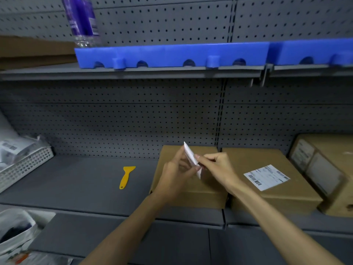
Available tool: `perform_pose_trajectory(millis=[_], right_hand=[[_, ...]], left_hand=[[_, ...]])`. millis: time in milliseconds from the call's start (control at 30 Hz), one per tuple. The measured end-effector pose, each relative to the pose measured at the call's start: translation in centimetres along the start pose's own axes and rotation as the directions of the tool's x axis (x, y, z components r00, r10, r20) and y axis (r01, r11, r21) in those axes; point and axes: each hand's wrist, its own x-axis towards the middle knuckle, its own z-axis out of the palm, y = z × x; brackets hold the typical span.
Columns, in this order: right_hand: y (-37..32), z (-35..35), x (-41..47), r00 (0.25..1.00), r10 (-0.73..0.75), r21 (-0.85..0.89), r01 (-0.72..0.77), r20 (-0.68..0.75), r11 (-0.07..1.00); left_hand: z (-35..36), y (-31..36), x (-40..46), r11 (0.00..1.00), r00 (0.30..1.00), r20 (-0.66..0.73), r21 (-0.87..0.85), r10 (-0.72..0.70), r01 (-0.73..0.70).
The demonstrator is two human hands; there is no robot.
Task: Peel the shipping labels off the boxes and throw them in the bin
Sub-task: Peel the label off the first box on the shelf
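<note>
At seven o'clock, nearest me, a white plastic bag (17, 232) hangs open below the grey metal shelf (80, 180).

My two bare forearms reach up from the bottom edge toward the middle. My left hand (172, 180) and my right hand (217, 167) meet above the plain brown cardboard box (191, 190) at the centre. Between them I hold a folded white paper shipping label (191, 156), lifted clear of the box top and standing nearly on edge. The fingers (182, 153) of my left hand pinch its left side, and the thumb and forefinger of my right hand grip its right side, so both hands are closed on it.

Touching that box at three o'clock sits a second brown cardboard box (271, 196), with a white printed barcode label (266, 177) flat on its top. Just beyond it, at the far right, a third brown cardboard box (328, 169) lies tilted, with pale labels on its side.

At nine o'clock from my hands a yellow plastic scraper (126, 176) lies flat on the shelf, well apart from the boxes. Farther left stands a white perforated plastic basket (23, 165) holding packets.

Behind everything rises the grey pegboard wall (114, 121). At twelve o'clock the upper shelf carries a long blue plastic tray (172, 54), and at eleven o'clock a clear plastic bottle with a purple label (82, 22) stands at its left end.
</note>
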Motion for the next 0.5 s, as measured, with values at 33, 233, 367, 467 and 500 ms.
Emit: perform_pose_trajectory(millis=[33, 233, 367, 467, 500], right_hand=[[-0.3, 0.0, -0.1, 1.0, -0.005, -0.013, 0.006, 0.028, 1.0], [-1.3, -1.5, 0.0, 0.997, 0.058, -0.133, -0.052, 0.043, 0.99], [-0.7, -2.8, 0.6, 0.999, 0.038, -0.194, -0.042, -0.022, 0.98], [0.2, -2.0, 0.4, 0.998, -0.04, -0.265, 0.051, 0.049, 0.963], [0.3, -1.3, 0.2, 0.992, -0.067, -0.286, 0.095, 0.105, 0.954]], left_hand=[[-0.1, -0.2, 0.1, 1.0, 1.0, -0.012, 0.029, -0.011, 0.012], [-1.5, -2.1, 0.4, 0.961, 0.997, -0.051, 0.272, 0.055, -0.039], [-2.4, -4.6, 0.6, 0.949, 0.993, -0.047, 0.303, 0.105, -0.086], [-2.0, -4.1, 0.8, 0.944, 0.991, -0.022, 0.308, 0.134, -0.121], [-1.7, -3.5, 0.9, 0.945, 0.99, -0.013, 0.299, 0.143, -0.132]])
